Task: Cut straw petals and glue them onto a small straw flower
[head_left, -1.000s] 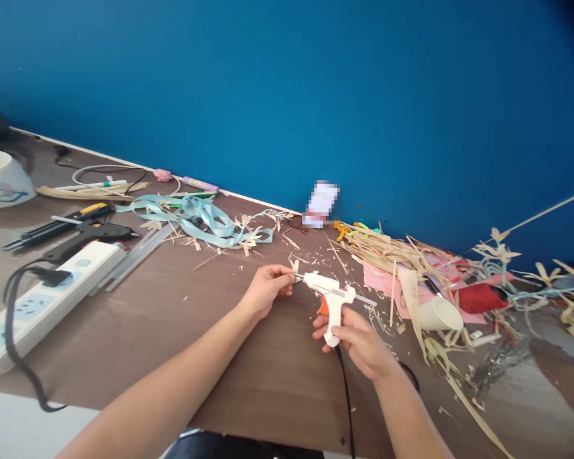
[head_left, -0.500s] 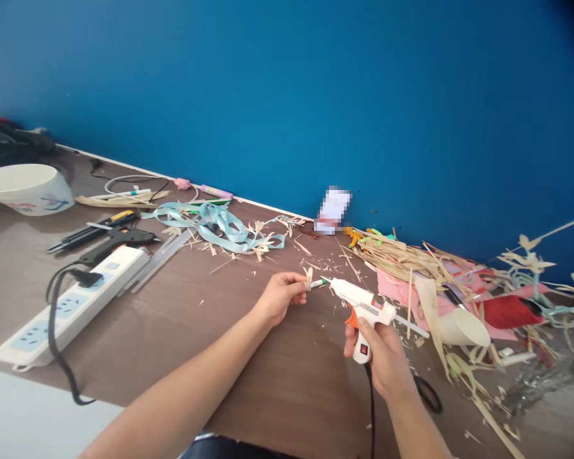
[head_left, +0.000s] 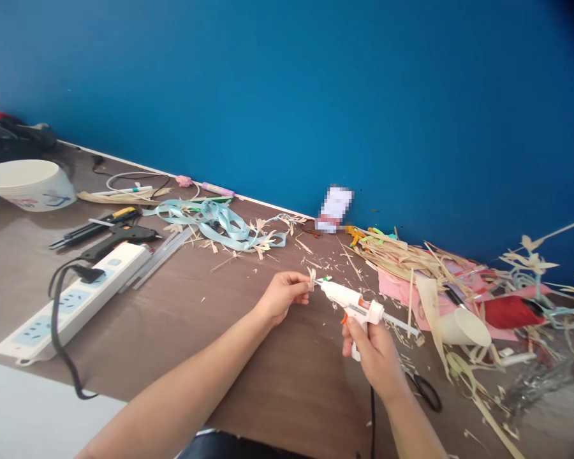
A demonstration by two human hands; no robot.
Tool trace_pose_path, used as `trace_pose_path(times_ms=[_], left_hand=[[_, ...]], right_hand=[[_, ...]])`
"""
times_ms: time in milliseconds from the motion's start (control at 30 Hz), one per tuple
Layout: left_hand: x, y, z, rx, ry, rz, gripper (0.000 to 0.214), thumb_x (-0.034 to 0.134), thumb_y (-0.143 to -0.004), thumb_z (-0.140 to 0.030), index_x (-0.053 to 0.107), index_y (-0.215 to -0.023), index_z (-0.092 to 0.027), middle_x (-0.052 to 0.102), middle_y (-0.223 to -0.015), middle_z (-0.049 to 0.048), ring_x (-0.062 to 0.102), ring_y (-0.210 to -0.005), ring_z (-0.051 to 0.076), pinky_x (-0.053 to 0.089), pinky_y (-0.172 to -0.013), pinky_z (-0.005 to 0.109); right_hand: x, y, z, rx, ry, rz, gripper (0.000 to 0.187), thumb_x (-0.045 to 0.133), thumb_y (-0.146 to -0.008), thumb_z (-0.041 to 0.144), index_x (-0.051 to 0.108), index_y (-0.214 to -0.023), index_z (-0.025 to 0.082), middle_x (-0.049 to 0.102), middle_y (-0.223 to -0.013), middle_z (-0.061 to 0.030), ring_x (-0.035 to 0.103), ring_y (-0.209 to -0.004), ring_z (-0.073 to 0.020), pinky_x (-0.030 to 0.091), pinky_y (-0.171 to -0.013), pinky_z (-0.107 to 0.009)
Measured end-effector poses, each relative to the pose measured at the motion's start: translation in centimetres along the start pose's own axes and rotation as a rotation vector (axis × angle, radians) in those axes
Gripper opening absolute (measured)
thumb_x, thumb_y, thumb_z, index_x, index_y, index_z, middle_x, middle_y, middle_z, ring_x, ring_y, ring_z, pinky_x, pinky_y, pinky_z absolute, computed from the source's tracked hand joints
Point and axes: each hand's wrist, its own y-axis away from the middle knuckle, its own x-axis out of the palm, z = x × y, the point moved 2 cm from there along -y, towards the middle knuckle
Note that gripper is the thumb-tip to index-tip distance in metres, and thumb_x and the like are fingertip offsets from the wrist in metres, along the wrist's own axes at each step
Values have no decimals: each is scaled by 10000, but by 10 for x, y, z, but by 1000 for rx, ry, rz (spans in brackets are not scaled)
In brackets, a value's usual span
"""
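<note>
My right hand [head_left: 374,350] is closed round the handle of a white glue gun [head_left: 351,299] with an orange trigger. Its nozzle points left at a small pale straw piece [head_left: 311,278]. My left hand [head_left: 284,294] pinches that straw piece between thumb and fingers, just above the brown table [head_left: 182,319]. A clear glue stick pokes out of the gun's back end. The gun's black cord runs down toward me.
A white power strip [head_left: 71,299] with a black plug lies at the left, beside a black glue gun [head_left: 117,237], pliers and a white bowl [head_left: 29,183]. Light blue ribbon [head_left: 215,223] sits mid-table. Straw scraps, pink paper, a paper cup [head_left: 462,326] and scissors [head_left: 423,389] crowd the right.
My right hand has tilted and shifted the white glue gun, bringing its nozzle up against the straw piece in my left hand. The view has drifted a little.
</note>
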Motion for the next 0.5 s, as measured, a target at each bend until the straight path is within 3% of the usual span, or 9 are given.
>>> trace_pose_path(times_ms=[233,333,500], left_hand=[[0,0,0,19,-38,-7,153,712,-525,-228,627,-595,-121,555,-491,-19,470,-414,57,403,-452,204],[0,0,0,30,-56,-16,136,704,-532,-215,627,-592,-120,560,-501,-20,471,-413,55,401,-456,202],[1,1,0,39,-78,-20,123,696,-536,-208,631,-593,-120,560,-499,-19,472,-415,59,403,-456,203]], right_hand=[[-1,3,-1,-60,185,-41,213,432,-839,367,481,-706,209,512,-481,20,513,-501,-165,390,-568,-293],[-2,4,5,-100,251,-67,153,461,-824,345,522,-830,205,542,-528,1,534,-552,-192,398,-591,-305],[-3,6,10,-127,342,-79,237,454,-824,331,491,-1015,196,615,-755,-60,565,-638,-209,417,-619,-313]])
